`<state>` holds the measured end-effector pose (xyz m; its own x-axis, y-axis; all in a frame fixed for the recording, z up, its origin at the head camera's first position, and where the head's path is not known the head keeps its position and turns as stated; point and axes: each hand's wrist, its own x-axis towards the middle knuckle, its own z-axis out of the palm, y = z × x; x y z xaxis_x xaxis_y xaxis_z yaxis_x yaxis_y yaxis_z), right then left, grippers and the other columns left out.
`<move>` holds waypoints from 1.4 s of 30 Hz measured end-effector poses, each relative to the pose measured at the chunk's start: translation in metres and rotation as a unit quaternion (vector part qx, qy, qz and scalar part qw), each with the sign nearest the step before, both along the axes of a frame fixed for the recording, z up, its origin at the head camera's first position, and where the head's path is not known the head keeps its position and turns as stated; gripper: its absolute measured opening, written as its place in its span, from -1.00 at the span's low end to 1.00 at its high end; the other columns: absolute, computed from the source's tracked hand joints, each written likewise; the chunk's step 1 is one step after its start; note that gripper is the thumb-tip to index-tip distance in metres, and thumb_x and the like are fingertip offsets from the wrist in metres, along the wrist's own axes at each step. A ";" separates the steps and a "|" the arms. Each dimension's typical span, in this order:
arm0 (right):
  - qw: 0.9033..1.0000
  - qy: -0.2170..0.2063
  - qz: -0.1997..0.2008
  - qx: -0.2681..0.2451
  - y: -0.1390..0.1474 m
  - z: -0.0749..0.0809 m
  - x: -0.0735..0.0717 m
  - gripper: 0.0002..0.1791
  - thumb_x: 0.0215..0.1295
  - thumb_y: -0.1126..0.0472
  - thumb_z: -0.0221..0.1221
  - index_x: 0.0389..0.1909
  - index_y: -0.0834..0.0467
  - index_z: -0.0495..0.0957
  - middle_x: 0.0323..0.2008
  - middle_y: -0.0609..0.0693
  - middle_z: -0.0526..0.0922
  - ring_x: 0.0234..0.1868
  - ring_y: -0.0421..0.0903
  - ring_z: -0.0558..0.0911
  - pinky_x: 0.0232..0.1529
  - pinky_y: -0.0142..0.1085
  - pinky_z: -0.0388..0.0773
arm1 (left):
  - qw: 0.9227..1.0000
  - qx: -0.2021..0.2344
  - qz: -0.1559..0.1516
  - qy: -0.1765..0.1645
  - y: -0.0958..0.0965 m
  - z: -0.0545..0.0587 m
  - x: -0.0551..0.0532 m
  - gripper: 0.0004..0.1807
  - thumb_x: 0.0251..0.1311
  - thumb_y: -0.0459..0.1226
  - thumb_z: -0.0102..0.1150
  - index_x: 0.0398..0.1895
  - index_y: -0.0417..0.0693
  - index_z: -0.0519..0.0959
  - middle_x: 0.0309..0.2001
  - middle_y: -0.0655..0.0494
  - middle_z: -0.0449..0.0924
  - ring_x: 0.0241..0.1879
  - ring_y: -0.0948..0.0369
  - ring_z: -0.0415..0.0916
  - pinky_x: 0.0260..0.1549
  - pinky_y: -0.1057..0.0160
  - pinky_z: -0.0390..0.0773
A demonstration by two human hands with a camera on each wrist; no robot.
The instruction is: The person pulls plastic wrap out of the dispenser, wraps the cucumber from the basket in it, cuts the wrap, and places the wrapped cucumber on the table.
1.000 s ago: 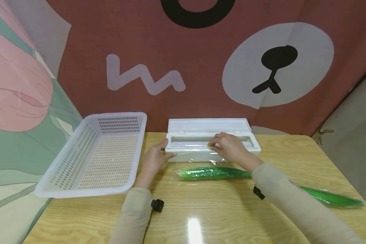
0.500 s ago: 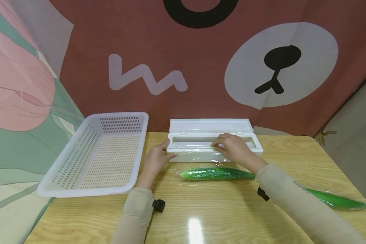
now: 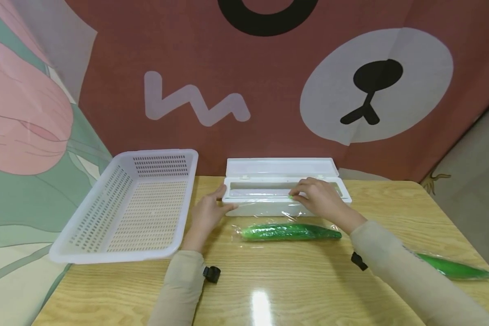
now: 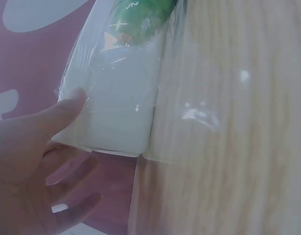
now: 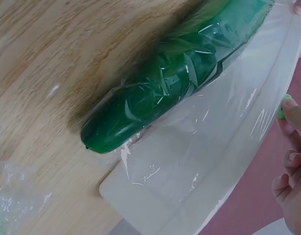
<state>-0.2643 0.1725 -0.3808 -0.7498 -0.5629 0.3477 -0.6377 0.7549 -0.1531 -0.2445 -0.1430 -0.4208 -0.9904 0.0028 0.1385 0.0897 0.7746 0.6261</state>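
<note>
A white cling film dispenser stands at the back of the table, its lid raised. My left hand grips its left end; in the left wrist view the thumb presses on the film over the front. My right hand pinches a small green slider cutter on the dispenser's front rim, right of the middle. Clear film runs from the dispenser down over a green cucumber, which lies on the table in front and looks shiny through it.
An empty white slotted basket stands to the left, close by my left forearm. Another film-wrapped cucumber lies at the right, partly behind my right sleeve. A printed cloth hangs right behind the table.
My right hand has slid a little to the right along the dispenser's rim with the green slider cutter. My left hand keeps its hold on the left end.
</note>
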 end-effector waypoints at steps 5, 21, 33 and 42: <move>1.000 0.007 0.000 0.006 0.007 0.000 0.001 -0.85 0.16 0.23 0.42 -0.22 0.07 0.76 -0.30 -0.09 0.70 -0.37 -0.13 0.60 -0.52 -0.32 0.49 | 1.000 0.006 -0.005 0.000 0.000 -0.001 0.000 -0.18 0.08 0.09 0.41 0.39 0.04 0.37 0.40 0.21 0.31 0.33 0.00 0.32 -0.41 0.20 0.51; 0.999 -0.017 -0.025 -0.014 0.039 0.001 0.005 -0.83 0.17 0.29 0.40 -0.20 0.09 0.76 -0.24 -0.01 0.71 0.01 0.17 0.63 -0.40 -0.13 0.59 | 1.000 -0.001 -0.002 -0.003 -0.001 -0.001 -0.001 -0.17 0.09 0.11 0.38 0.41 0.08 0.34 0.40 0.23 0.30 0.34 0.01 0.31 -0.34 0.17 0.52; 0.978 -0.127 -0.094 -0.137 0.039 -0.015 0.002 -0.81 0.24 0.01 0.37 -0.23 0.01 0.74 -0.16 -0.01 0.71 0.12 0.18 0.52 0.02 0.11 0.48 | 1.000 0.004 -0.004 -0.004 -0.003 0.001 0.002 -0.18 0.09 0.10 0.39 0.40 0.07 0.35 0.40 0.25 0.28 0.34 -0.02 0.31 -0.25 0.11 0.56; 0.976 -0.095 -0.124 -0.152 0.041 -0.022 0.005 -0.93 0.23 0.11 0.37 -0.32 0.01 0.75 -0.33 -0.12 0.65 -0.32 -0.10 0.41 -0.34 -0.19 0.37 | 1.000 0.008 -0.001 -0.002 0.000 0.000 0.002 -0.18 0.08 0.08 0.40 0.40 0.07 0.36 0.39 0.17 0.32 0.34 -0.02 0.31 -0.54 0.23 0.45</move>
<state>-0.2598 0.2140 -0.4024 -0.9167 -0.2494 0.3121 -0.3804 0.7837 -0.4911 -0.2427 -0.1430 -0.4211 -0.9910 0.0033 0.1340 0.0890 0.7639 0.6392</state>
